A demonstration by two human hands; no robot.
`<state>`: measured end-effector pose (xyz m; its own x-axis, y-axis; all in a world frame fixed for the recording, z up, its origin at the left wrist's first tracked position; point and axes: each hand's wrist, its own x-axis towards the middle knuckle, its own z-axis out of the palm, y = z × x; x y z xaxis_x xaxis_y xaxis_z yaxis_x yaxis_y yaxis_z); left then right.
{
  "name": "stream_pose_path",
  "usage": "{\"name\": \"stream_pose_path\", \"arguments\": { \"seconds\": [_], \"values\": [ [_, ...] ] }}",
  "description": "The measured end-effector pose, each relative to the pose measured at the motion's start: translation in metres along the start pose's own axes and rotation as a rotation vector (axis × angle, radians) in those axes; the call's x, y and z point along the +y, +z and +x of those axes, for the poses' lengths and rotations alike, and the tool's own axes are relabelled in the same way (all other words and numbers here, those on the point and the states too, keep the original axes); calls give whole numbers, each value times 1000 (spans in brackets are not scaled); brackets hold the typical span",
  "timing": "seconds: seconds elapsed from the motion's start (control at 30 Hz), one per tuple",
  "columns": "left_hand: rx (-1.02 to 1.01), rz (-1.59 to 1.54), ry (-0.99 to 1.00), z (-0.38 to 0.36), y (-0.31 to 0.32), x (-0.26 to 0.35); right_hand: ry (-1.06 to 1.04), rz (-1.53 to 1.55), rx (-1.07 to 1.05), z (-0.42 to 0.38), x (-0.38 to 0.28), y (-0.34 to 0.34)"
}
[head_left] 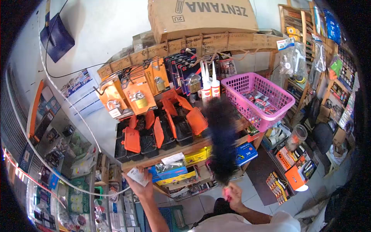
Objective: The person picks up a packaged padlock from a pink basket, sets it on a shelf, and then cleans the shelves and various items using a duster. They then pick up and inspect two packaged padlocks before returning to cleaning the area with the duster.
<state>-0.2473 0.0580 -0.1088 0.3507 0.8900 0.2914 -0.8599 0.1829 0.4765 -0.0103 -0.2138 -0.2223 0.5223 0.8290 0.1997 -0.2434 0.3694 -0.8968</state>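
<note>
By surface (181,150), right fingers (235,197) wrap pink handle (227,192), best grip; duster (224,147) light, soft, we reckon. Left fingers (143,188): can't tell.

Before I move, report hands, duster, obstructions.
Right hand gripping dark duster, blurred. Left hand at shelf edge, by white label. Orange flaps, pink basket nearby.

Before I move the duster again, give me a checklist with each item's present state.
1. Right hand gripping the pink handle: ok.
2. Left hand away from the dark duster head: ok, it is at the shelf's left end, by a white card.
3. Duster head free of nearby goods: cannot tell, it is blurred.
4. Orange lids all lying flat: not ok, several are tilted up.
5. White-nozzled tubes upright: ok.
</note>
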Motion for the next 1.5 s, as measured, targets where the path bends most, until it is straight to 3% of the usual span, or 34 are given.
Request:
{"name": "stream_pose_path", "arguments": {
  "seconds": [0.03, 0.1, 0.13, 0.17, 0.23, 0.37, 0.47, 0.5, 0.6, 0.77, 0.9, 0.97, 1.0, 1.07, 1.1, 1.17, 1.23, 1.27, 1.3, 1.43, 1.5],
  "values": [
    [-6, -6, -6, -4, 1, -3, -70, -16, 176, 6, -8, -8],
    [167, 32, 14, -14, 0, -10, -73, -72, 301, 24, -14, -36],
    [123, 5, -17, -19, -8, -13, -73, -126, 418, 35, -21, -48],
    [125, -4, -13, -24, -16, -19, -76, -134, 412, 44, -29, -59],
    [324, 24, -61, -35, -22, -31, 69, -280, 397, 65, -48, -76],
    [379, 25, -114, -53, -43, -55, 292, 6, 260, 118, -95, -90],
    [458, 45, -109, -57, -19, -78, 267, 0, 198, 164, -118, -99],
    [462, 41, -101, -54, -19, -90, 260, 26, 189, 179, -119, -105],
    [202, 73, -131, -46, -2, -118, 314, 194, 93, 227, -79, -142],
    [338, 36, -190, -28, 64, -174, 417, 279, 64, 246, -76, -143],
    [301, 64, -212, -19, 94, -210, 475, 249, -11, 241, -87, -150],
    [285, 49, -237, -15, 101, -222, 394, -86, 28, 217, -105, -144],
    [236, 24, -231, -13, 98, -226, 145, -547, -114, 210, -82, -170],
    [276, 103, -192, -12, 121, -224, -191, -1008, -258, 163, -141, -155],
    [305, 170, -173, -10, 136, -223, -192, -1002, -278, 154, -172, -151],
    [276, 167, -129, -6, 156, -224, -74, -900, -701, 149, -220, -146],
    [201, 293, -51, -2, 181, -228, -29, -809, -745, 160, -255, -129],
    [209, 293, -64, 0, 203, -227, -193, -908, -730, 166, -264, -119],
    [90, 349, -12, 2, 229, -225, -290, -907, -737, 176, -267, -111],
    [-276, 414, 99, 19, 270, -231, -364, -809, -770, 208, -277, -74],
    [-319, 494, 194, 30, 289, -230, -442, -758, -775, 222, -281, -58]
  ]
}}
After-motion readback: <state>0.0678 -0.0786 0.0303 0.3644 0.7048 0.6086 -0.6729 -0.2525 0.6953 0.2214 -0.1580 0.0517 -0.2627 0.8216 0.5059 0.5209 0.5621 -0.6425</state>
